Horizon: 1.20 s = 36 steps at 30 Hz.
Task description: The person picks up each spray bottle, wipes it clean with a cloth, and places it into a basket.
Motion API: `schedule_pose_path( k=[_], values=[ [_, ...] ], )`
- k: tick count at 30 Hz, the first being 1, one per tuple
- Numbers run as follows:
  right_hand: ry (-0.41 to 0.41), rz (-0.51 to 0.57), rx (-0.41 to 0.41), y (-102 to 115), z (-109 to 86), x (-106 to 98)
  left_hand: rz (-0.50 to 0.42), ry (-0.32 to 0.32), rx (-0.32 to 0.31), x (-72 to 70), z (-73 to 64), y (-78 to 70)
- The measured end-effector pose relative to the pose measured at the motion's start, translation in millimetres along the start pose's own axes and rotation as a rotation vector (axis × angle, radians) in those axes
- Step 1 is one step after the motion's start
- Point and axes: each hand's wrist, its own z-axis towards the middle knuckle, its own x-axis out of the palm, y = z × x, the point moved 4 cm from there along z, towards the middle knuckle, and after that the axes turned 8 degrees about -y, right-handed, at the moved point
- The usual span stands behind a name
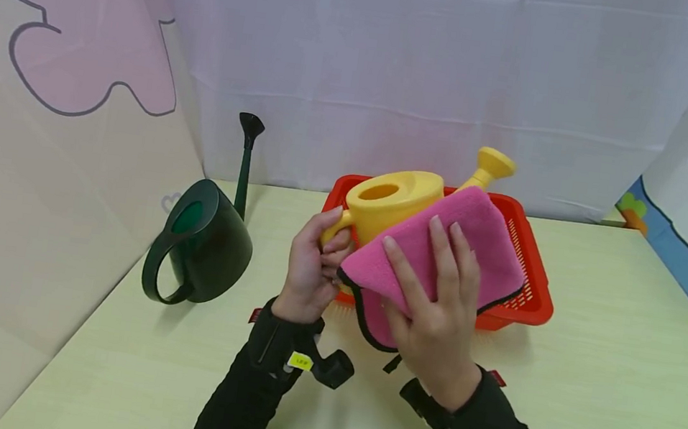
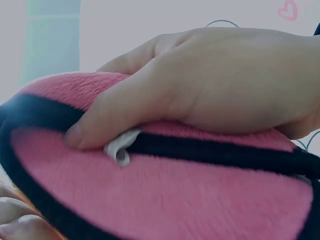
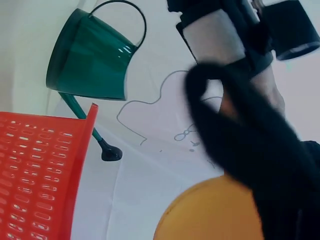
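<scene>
My left hand grips the handle of a yellow watering can, which is lifted and slightly tilted in front of the red basket. A pink cloth with black edging lies folded over the can's near side and hides much of it. My right hand holds the cloth against the can, its fingers spread over the top. In the left wrist view, the right thumb presses on the cloth near a small white tag. The right wrist view shows the can's yellow underside behind the blurred cloth edging.
A red plastic basket with slotted walls stands on the pale table behind the hands. To the left is a dark green watering can, its long spout pointing up. Printed curtains hang behind and at the sides.
</scene>
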Motion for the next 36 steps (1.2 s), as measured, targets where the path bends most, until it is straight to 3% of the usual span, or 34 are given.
schedule_pose_path(
  k=[8,13,17,23,29,32,36],
  values=[
    [0.027,0.178,0.234,-20.1,6.4,-6.3,0.034,0.077,-0.017,-0.6,0.7,-0.8],
    [0.035,0.223,0.314,-29.6,8.4,-6.1,0.03,0.05,-0.009,-4.1,0.5,-3.7],
    [0.036,0.237,0.332,-30.7,7.5,-5.1,0.019,0.033,-0.006,-6.3,0.6,-5.1],
    [0.038,0.192,0.234,-19.9,3.8,-2.7,0.011,0.046,0.003,-6.1,1.4,-5.6],
    [-0.013,0.07,-0.033,2.7,-1.0,2.5,-0.044,0.03,0.018,-3.6,3.7,-4.1],
    [-0.005,-0.002,-0.141,12.5,-3.7,5.6,-0.061,0.014,-0.013,-1.8,3.4,-2.4],
    [0.021,-0.059,-0.175,19.0,-7.1,9.2,-0.061,0.0,-0.075,0.4,2.3,-0.1]
  ],
)
